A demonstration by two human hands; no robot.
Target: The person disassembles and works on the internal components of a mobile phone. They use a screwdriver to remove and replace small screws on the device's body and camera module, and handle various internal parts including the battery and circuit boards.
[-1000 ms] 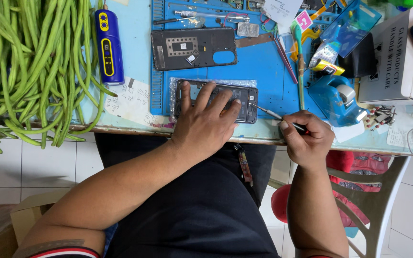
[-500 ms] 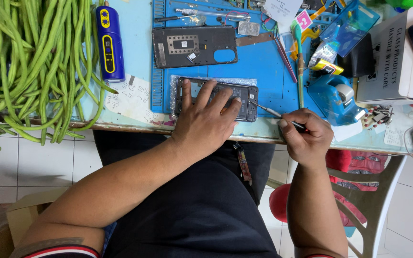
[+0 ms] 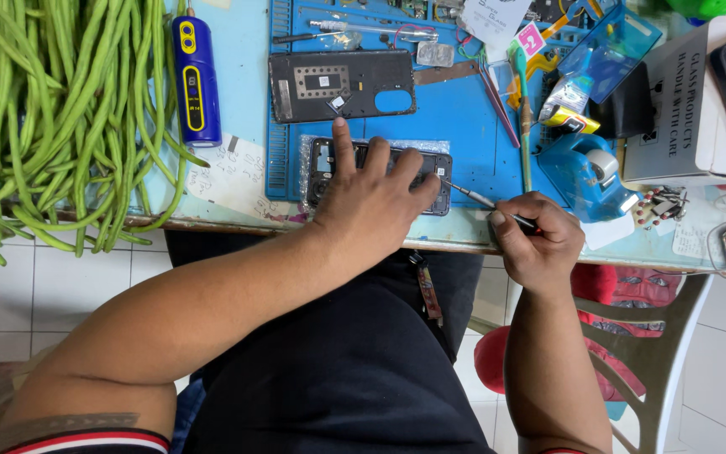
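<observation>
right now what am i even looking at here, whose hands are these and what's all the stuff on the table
There is no machine here. This is one picture from a camera worn on a person's head, looking down at their own two bare hands, lap and the edge of a table.

The left hand lies flat on an opened phone, pressing it onto a blue work mat. The right hand grips a thin screwdriver whose tip points at the phone's right end.

Above the phone lies a separate dark back panel. To the left are a blue and yellow pen-shaped tool and a big pile of long green beans. To the right sit a blue tape dispenser, a white box and small clutter.
</observation>
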